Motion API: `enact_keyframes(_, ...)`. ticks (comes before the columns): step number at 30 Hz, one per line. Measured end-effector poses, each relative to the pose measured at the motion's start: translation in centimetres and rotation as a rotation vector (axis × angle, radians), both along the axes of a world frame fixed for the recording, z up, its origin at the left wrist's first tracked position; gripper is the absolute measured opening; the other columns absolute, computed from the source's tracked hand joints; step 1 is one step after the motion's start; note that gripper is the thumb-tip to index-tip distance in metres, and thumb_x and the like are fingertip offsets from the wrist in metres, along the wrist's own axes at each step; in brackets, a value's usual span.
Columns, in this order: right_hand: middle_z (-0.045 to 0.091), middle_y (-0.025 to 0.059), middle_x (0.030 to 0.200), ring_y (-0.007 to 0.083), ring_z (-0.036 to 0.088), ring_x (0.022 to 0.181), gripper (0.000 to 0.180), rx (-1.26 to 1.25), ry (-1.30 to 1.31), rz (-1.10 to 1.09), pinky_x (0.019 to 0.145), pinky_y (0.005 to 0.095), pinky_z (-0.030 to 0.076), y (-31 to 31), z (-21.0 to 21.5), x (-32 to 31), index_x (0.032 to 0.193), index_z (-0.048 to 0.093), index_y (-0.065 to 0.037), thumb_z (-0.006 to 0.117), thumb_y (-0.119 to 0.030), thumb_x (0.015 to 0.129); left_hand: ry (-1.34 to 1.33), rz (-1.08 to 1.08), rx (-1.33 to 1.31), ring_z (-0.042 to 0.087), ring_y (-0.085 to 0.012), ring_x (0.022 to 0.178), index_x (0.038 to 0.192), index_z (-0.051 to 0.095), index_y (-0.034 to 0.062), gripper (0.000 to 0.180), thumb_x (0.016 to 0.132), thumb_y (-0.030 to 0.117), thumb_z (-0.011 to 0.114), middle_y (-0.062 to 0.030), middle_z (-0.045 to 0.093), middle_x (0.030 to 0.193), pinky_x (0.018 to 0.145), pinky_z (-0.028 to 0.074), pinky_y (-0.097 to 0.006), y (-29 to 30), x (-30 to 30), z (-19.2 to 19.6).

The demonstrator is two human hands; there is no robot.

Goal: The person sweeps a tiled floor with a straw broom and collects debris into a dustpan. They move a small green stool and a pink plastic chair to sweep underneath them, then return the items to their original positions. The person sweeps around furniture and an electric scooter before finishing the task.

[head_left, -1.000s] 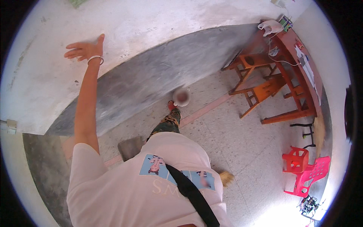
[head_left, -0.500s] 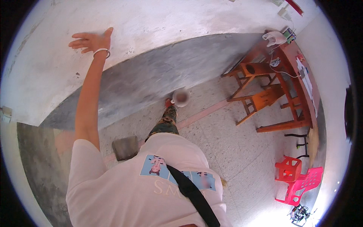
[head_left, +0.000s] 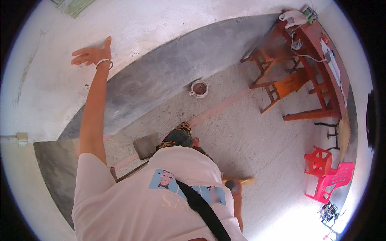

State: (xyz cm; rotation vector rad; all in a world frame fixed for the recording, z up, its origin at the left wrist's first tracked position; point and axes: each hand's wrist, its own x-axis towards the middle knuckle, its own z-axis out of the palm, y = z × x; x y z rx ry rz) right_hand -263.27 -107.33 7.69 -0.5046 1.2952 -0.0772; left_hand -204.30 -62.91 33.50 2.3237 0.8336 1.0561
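My left hand (head_left: 93,55) is raised against the white wall (head_left: 136,32), palm toward it, with the fingers spread and nothing in them. A pale bracelet (head_left: 104,62) circles the wrist. My right hand is out of sight. On the floor by the foot of the wall stands a round whitish pot (head_left: 199,89) with small handles; what is inside looks dark brownish. My leg in patterned trousers (head_left: 177,136) shows below my white T-shirt, a short way from the pot.
At right stand a reddish-brown wooden desk (head_left: 330,72) with papers and a cable, a wooden chair (head_left: 291,85), a red plastic stool (head_left: 319,162) and a pink plastic chair (head_left: 335,180). A grey square block (head_left: 146,146) lies left of my leg. Part of wooden furniture (head_left: 237,182) shows beside my body.
My foot has drawn back from the pot, which sat right beside it before. The view has shifted, and my left hand stays spread at the wall.
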Motion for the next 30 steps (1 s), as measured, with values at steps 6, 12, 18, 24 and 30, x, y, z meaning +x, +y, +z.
enact_keyframes(6,0.054,0.0092,0.066,0.0200,0.056,0.059,0.031,0.443,-0.362,-0.293,0.053,0.0308,0.049,1.5,11.6,7.8,0.080,0.048,-0.003,0.056,-0.033,0.079,-0.055,-0.243,0.353,-0.011,-0.0461,0.124,0.129,-0.010,-0.0076,0.111,0.063,0.030,0.071,-0.0364,-0.013,0.130,0.095,0.029,-0.051,1.9,-2.5,-3.4)
enact_keyframes(12,0.050,0.0082,0.068,0.0172,0.052,0.055,0.033,0.333,-0.292,0.004,0.050,0.0269,0.049,6.1,11.2,13.0,0.085,0.043,-0.001,0.055,-0.032,0.080,0.139,-0.890,0.136,0.061,-0.0211,0.083,0.100,0.061,0.0089,0.028,0.073,0.011,0.058,-0.0073,0.062,0.095,0.071,0.047,-0.028,-2.1,-10.4,-14.1)
enact_keyframes(18,0.054,0.0097,0.063,0.0206,0.053,0.051,0.029,0.197,-0.284,0.287,0.050,0.0310,0.048,7.5,0.4,12.8,0.082,0.050,-0.002,0.055,-0.030,0.080,0.512,-1.227,-0.362,0.062,-0.0152,0.062,0.082,0.066,0.0060,0.018,0.066,0.014,0.068,-0.0076,0.065,0.071,0.062,0.049,-0.027,-8.0,-20.4,-23.1)
enact_keyframes(24,0.056,0.0079,0.066,0.0173,0.053,0.050,0.027,0.108,-0.215,0.053,0.047,0.0277,0.047,15.0,-1.6,-0.8,0.085,0.049,-0.004,0.058,-0.029,0.079,0.688,-1.452,-0.045,0.062,-0.0175,0.064,0.085,0.064,0.0035,0.024,0.064,0.013,0.069,-0.0086,0.065,0.072,0.062,0.050,-0.028,-6.3,-30.6,-27.8)
enact_keyframes(30,0.055,0.0087,0.065,0.0190,0.054,0.050,0.029,0.041,-0.015,-0.200,0.046,0.0295,0.048,20.3,-2.0,-19.4,0.083,0.049,-0.005,0.059,-0.031,0.076,0.953,-1.469,0.052,0.061,-0.0209,0.066,0.088,0.063,0.0062,0.025,0.064,0.012,0.067,-0.0094,0.064,0.074,0.062,0.048,-0.032,6.7,-33.0,-29.7)
